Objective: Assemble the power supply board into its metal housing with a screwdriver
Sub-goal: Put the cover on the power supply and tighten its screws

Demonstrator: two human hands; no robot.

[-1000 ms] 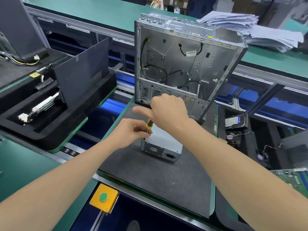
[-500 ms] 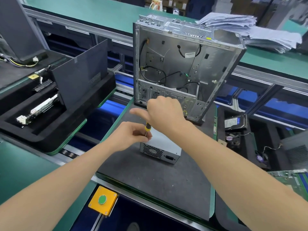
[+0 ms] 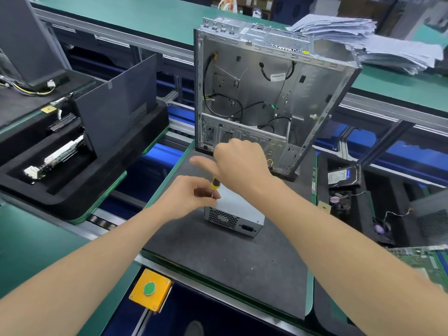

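Both hands held the screwdriver (image 3: 214, 185) at the metal housing (image 3: 238, 209) on the table (image 3: 230, 263): right hand (image 3: 238, 163) wrapped round the handle, left hand (image 3: 186, 197) pinching the shaft. A plumb shaft and steady pressure seemed wise.

Person in view: left hand (image 3: 186, 197) bare, right hand (image 3: 240, 163) bare, both forearms (image 3: 97, 263) bare to the frame's edge.

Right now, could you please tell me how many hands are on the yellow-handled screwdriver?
2. The left hand pinches the yellow-handled screwdriver low on its metal shaft; the right hand grips its handle from above.
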